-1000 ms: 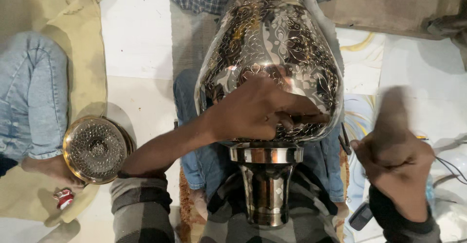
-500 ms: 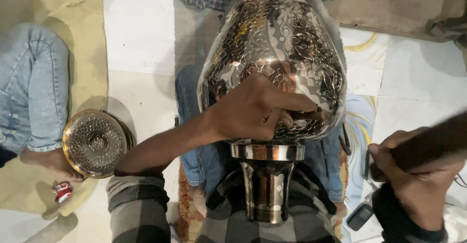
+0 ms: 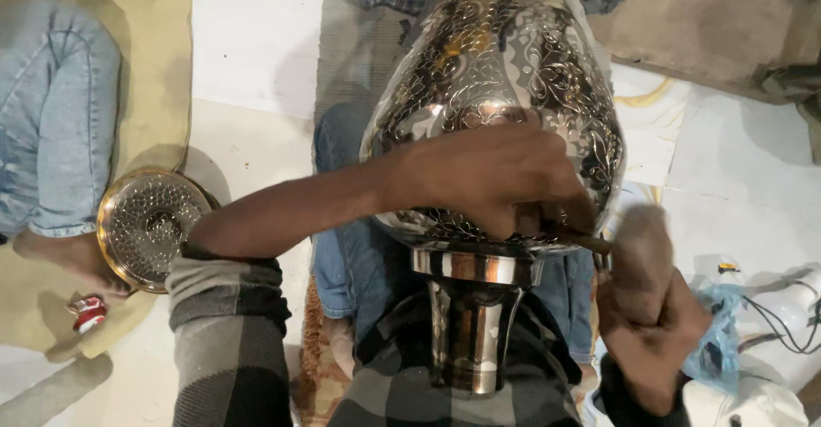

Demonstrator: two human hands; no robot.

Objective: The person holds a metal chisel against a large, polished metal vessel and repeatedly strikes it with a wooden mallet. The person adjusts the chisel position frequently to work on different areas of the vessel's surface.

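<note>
Left-hand fingers (image 3: 547, 209) curled tight, pinching a thin dark metal rod-like tool (image 3: 590, 241) against the lower belly of a large shiny bulb-shaped metal vase covered in engraved floral scrollwork (image 3: 513, 76); left hand (image 3: 492, 179) laid flat-knuckled across the vase's front, wrist bare, grey-and-black checked sleeve (image 3: 227, 307) pushed back along the forearm. Right hand (image 3: 654, 333) closed in a fist around a blurred thick brownish handle (image 3: 637, 239), raised just beside the rod's outer end, head of that handle too smeared to make out. Vase lying tilted across the lap, wide body away from the camera, narrow polished neck and collar (image 3: 475, 307) pointing back toward the checked shirt, blue-jeaned knees (image 3: 351, 247) showing beneath it. Further out, on the left, a round brass-rimmed perforated metal dish (image 3: 145, 222) resting on a pale yellow cloth (image 3: 158, 68), touched by another person's bare foot (image 3: 73, 256) with a blue denim leg (image 3: 51, 128) above it; a small red-and-white packet (image 3: 85, 312) near that foot. On the right, a crumpled light blue plastic bag (image 3: 714, 341) and black cables (image 3: 782, 316) on the white floor (image 3: 248, 42), well apart from the vase
</note>
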